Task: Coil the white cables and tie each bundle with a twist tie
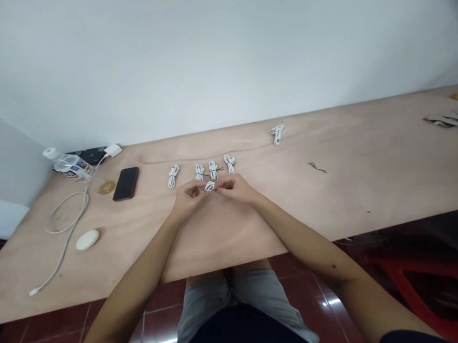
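Both my hands meet over a plywood table [366, 147], close to its near edge. My left hand [190, 196] and my right hand [238, 189] pinch a small coiled white cable [209, 187] from either side, with a thin dark tie at it. My fingers partly hide that coil. Just beyond my hands lie several similar bundled white cables, among them one [213, 170] with a dark tie. Another bundled white cable [278, 133] lies farther right, near the wall.
A black smartphone [125, 183], a loose white cable [66, 210], a white oval object [87, 239] and a plastic bottle [72, 164] lie to the left. Dark wire scraps [317, 167] lie to the right. A red stool [409, 285] stands on the tiled floor.
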The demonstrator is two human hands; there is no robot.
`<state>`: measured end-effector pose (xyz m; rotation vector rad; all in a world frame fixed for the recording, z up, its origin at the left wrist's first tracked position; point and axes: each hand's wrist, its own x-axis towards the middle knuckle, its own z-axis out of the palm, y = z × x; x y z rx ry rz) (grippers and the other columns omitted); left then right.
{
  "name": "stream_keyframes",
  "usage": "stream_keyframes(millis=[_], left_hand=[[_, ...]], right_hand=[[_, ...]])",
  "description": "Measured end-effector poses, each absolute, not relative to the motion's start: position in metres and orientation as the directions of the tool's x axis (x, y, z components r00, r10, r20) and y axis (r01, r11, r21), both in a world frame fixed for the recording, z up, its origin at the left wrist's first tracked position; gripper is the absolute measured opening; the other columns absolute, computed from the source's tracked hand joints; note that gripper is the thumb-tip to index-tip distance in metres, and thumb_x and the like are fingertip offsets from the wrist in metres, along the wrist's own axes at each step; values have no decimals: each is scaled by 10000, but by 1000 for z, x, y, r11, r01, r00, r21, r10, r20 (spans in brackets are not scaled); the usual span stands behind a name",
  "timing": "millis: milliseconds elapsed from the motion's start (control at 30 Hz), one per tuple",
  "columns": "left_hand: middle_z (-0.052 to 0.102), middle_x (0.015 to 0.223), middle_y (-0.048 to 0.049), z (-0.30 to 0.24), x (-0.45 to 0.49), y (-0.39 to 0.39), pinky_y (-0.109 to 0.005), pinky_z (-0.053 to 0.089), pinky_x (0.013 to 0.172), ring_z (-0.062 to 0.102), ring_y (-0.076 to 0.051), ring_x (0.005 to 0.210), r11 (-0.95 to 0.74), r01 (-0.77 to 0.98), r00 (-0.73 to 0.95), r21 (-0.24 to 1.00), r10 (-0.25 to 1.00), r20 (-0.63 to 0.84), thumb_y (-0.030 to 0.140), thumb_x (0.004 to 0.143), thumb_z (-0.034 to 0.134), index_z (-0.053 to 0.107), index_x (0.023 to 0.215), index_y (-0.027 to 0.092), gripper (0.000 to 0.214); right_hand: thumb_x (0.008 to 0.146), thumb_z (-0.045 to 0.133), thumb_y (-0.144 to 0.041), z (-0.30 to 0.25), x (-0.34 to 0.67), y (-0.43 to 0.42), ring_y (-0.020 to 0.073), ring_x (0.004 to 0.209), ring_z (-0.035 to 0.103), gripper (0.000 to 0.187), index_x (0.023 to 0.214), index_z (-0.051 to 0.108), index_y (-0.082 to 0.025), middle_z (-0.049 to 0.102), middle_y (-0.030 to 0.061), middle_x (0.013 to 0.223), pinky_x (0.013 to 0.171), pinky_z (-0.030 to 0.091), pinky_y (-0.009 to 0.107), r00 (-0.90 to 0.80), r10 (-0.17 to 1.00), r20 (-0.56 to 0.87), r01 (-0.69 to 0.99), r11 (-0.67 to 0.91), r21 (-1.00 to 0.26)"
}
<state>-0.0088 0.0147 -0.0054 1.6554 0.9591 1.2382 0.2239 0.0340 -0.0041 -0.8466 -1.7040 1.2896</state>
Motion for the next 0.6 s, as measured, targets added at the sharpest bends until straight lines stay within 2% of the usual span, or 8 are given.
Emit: stream_keyframes(millis=[133, 333, 500, 600], left_hand=[[806, 1017, -99, -4, -7, 11, -366, 550, 784, 722, -247, 903, -346, 91, 315, 934, 899, 303, 390, 843, 899, 853, 1046, 230, 262], [813, 975, -91, 2, -5, 6, -391, 613, 808, 767, -262, 903, -244, -19, 349, 970, 907, 235, 400, 835, 906, 818, 1053, 200, 308], [813, 982, -98, 2, -4, 5, -422, 643, 849, 793, -278, 927, -158, -93, 367, 983, 912, 182, 399, 819, 921, 791, 1045, 197, 330], [806, 1012, -93, -1, -4, 7, -419, 638, 887, 793, -263, 941, -150, -134, 362, 979, 913, 190, 374, 819, 926, 783, 1051, 198, 324]], right_hand=[[769, 717, -217, -7, 225, 32, 187, 735, 659, 100, 804, 792, -163, 753, 24, 763, 673, 483, 281, -503, 834, 226, 68, 299, -952], [765, 710, -237, -7, 228, 37, 209, 824, 719, 156, 835, 833, -171, 809, 44, 870, 745, 542, 296, -564, 814, 140, -14, 161, -987], [766, 770, -287, -8, 231, 40, 152, 683, 643, 149, 838, 835, -174, 772, 27, 779, 611, 489, 249, -600, 798, 65, -27, 60, -998], [783, 822, -349, -7, 233, 39, 131, 639, 602, 196, 855, 830, -167, 738, 17, 738, 594, 476, 245, -628, 776, 55, -85, 2, -996]])
